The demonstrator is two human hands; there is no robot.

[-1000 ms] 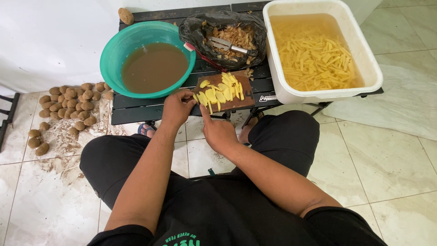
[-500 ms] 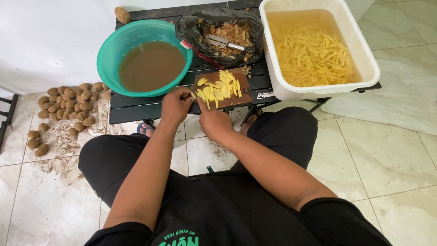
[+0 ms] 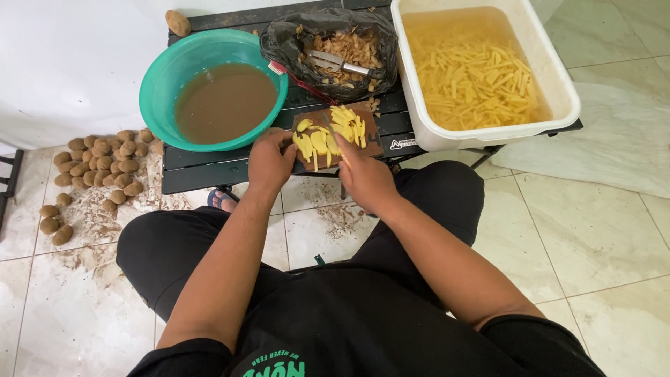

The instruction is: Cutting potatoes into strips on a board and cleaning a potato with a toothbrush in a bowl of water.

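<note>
A small brown cutting board (image 3: 368,143) lies on the low black table (image 3: 209,167), covered with yellow potato slices and sticks (image 3: 333,129). My left hand (image 3: 271,160) rests at the board's left edge, fingers pressed on the slices. My right hand (image 3: 364,178) is at the board's near edge, closed around a knife handle; the blade (image 3: 329,131) reaches in among the slices and is hard to make out.
A teal bowl (image 3: 157,91) of brown water stands left of the board. Behind it is a black bag (image 3: 279,45) of peelings with a peeler. A white tub (image 3: 565,98) of cut sticks in water is on the right. Unpeeled potatoes (image 3: 98,164) lie on the floor, left.
The view has shifted slightly. My hands stay at the board, the right one working the knife through the slices.
</note>
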